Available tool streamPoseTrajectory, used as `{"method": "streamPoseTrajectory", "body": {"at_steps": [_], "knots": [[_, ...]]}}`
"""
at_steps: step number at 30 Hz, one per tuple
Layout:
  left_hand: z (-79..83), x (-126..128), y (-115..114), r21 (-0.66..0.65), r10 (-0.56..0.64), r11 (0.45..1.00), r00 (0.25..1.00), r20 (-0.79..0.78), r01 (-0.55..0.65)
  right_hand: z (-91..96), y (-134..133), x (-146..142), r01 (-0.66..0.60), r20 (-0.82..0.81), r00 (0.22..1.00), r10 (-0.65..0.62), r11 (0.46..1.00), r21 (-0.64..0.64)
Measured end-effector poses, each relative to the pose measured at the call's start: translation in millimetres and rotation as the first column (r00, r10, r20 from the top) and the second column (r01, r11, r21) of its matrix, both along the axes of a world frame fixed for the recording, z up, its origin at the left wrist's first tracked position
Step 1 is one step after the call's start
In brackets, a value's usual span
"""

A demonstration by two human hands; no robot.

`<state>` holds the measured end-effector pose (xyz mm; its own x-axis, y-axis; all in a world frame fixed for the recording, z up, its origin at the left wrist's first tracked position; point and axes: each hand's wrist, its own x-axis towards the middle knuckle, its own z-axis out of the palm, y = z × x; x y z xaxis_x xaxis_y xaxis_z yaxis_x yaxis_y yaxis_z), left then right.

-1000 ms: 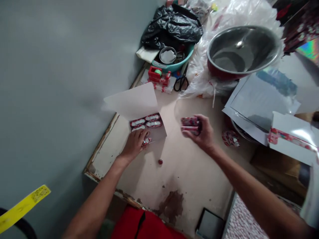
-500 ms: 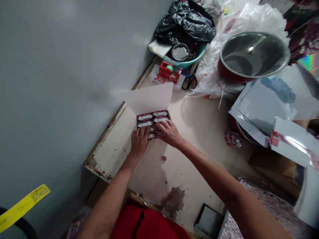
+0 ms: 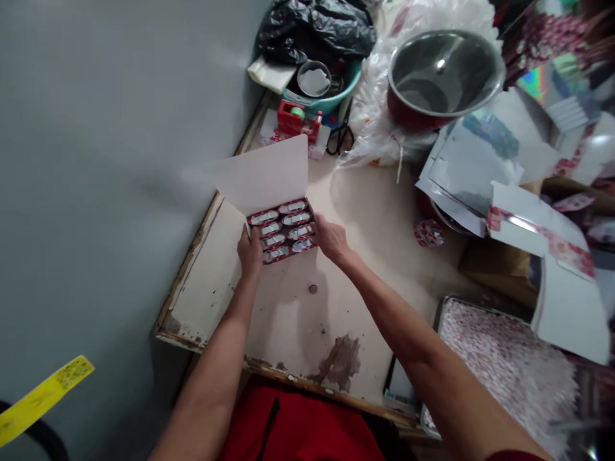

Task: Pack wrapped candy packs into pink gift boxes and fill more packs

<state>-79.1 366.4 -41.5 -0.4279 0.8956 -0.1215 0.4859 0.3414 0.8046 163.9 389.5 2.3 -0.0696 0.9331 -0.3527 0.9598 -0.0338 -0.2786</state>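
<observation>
A small white box (image 3: 263,178) lies open on the worn table (image 3: 336,307), its lid standing up at the back. Inside are several red-and-white wrapped pieces (image 3: 283,232) in two rows. My left hand (image 3: 250,251) grips the box's left side with fingers curled. On the opposite side, my right hand (image 3: 330,238) holds the right edge. Both hands hold the box between them.
A small red round bit (image 3: 313,289) lies just in front of the box. At the back stand a red tape dispenser (image 3: 298,120), scissors (image 3: 340,137), a teal basin (image 3: 331,96) and a metal bowl (image 3: 444,73). Silver card sheets (image 3: 473,166) and a tray of wrapped pieces (image 3: 504,371) fill the right.
My right hand brought wrapped pieces from the middle of the table into the box. The box now shows full rows, and both hands have shifted to grip its sides.
</observation>
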Motion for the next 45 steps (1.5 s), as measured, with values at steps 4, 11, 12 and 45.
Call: {"method": "streamPoseTrajectory", "body": {"at_steps": [4,11,12,45], "knots": [[9.6,22,-5,-0.001,-0.021,1.0,1.0,-0.016,0.021,2.9,-38,15,0.165,0.02,0.986,-0.166,0.985,0.042],[50.2,118,-99,-0.012,-0.384,0.92,0.909,0.163,0.391,46.5,-210,93,0.467,0.076,0.88,-0.469,0.883,0.043],[50.5,133,-115,-0.029,-0.425,0.899,0.886,0.188,0.437,51.4,-238,101,0.503,0.098,0.859,-0.503,0.864,0.027],[14.4,186,-262,-0.049,-0.764,0.641,0.632,-0.132,0.766,-36.2,-396,105,0.699,-0.551,0.643,-0.532,0.701,0.14]]}}
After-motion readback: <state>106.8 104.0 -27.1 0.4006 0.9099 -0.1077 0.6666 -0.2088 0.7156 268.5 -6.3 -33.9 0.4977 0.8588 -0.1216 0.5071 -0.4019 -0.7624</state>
